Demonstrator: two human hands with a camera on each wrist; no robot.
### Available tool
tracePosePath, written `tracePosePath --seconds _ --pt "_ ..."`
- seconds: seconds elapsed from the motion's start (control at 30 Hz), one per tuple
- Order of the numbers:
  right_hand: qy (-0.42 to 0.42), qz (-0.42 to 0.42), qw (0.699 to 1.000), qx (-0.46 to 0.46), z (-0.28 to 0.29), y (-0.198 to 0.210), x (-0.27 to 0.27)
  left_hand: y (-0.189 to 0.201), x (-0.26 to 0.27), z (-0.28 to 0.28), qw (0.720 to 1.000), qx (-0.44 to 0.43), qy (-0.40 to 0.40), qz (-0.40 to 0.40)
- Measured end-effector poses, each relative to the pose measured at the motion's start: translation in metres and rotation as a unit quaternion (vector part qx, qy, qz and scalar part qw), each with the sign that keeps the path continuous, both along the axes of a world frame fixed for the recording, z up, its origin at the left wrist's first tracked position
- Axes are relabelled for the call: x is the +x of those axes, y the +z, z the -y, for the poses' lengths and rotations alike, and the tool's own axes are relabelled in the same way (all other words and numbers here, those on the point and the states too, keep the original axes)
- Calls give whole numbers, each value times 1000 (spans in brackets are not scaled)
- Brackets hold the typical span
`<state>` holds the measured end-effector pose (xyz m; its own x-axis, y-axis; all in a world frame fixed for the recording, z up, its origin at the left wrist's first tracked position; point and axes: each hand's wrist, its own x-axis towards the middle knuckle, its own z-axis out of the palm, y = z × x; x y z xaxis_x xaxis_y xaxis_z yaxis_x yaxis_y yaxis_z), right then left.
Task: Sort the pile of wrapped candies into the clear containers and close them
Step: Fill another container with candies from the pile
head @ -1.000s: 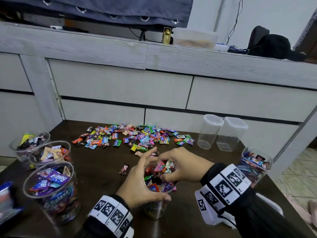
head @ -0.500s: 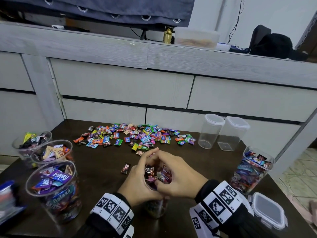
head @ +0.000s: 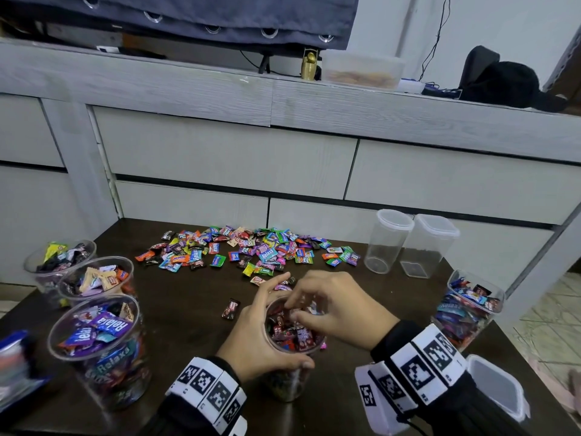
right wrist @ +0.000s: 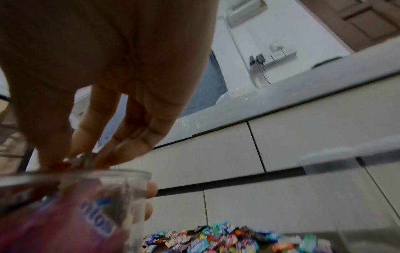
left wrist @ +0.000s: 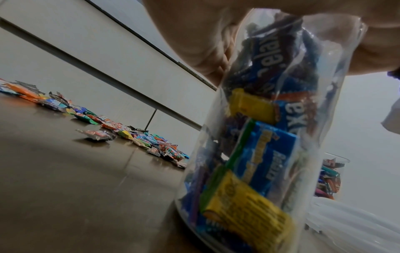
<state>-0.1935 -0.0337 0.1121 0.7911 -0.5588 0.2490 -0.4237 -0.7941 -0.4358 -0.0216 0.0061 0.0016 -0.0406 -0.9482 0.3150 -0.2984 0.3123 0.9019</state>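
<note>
A clear round container (head: 287, 388), packed with wrapped candies, stands at the table's near middle. My left hand (head: 257, 335) grips it round the rim, thumb on the near side and fingers on the far side. My right hand (head: 333, 306) hovers over its mouth with curled fingers, pinching a red and silver candy (right wrist: 75, 160) just above the rim. The left wrist view shows the container (left wrist: 259, 154) full of blue and yellow wrappers under my left hand (left wrist: 194, 42). The loose candy pile (head: 245, 250) lies beyond, and one dark candy (head: 230, 308) sits apart.
Three open round containers (head: 100, 350) with sorted candies stand at the left. Two lidded containers without candies (head: 388, 240) stand at the back right, and a square container full of candies (head: 465, 313) sits on the right with a loose lid (head: 496, 391) in front. Grey drawers back the table.
The heap of candies that stood above the rim has been pushed down into the container by my right hand, whose fingers now sit over the mouth. My left hand kept its grip.
</note>
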Motion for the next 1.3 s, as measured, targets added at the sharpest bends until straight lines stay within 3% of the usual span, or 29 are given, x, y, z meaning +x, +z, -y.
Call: tracePosePath --seconds 0.13,0.23,0.3,0.43,0.57,0.63,0.73,0.87,1.0,1.17,1.3 --pt "1 -157 988 -13 -2 0 13 -2 1 1 1000 0 -2 8" --pt "-6 -191 981 -21 -2 -6 24 -3 3 2 1000 3 -7 11" --pt "-8 -169 986 -9 0 -5 23 -1 3 2 1000 8 -6 12" --pt "-38 -36 997 50 7 4 9 0 5 1 1000 -16 -2 -13" --pt "-168 47 984 27 22 -12 -9 -6 4 -2 1000 1 -10 -24" --pt "-240 4 970 48 31 -30 -19 -7 3 -5 1000 6 -7 -25" --pt "-293 -152 932 152 38 -74 -25 -5 4 -6 1000 -4 -1 -16" --pt "-325 -202 896 226 45 -120 -13 -2 10 -4 1000 -2 21 -11" --pt "-316 -216 903 194 77 -130 1 -2 16 -2 1000 -2 16 -15" --pt "-285 -262 917 92 112 -136 13 -3 17 1 1000 -17 4 -14" --pt "-246 -278 924 96 133 -141 16 -7 19 2 1000 -16 -5 -22"
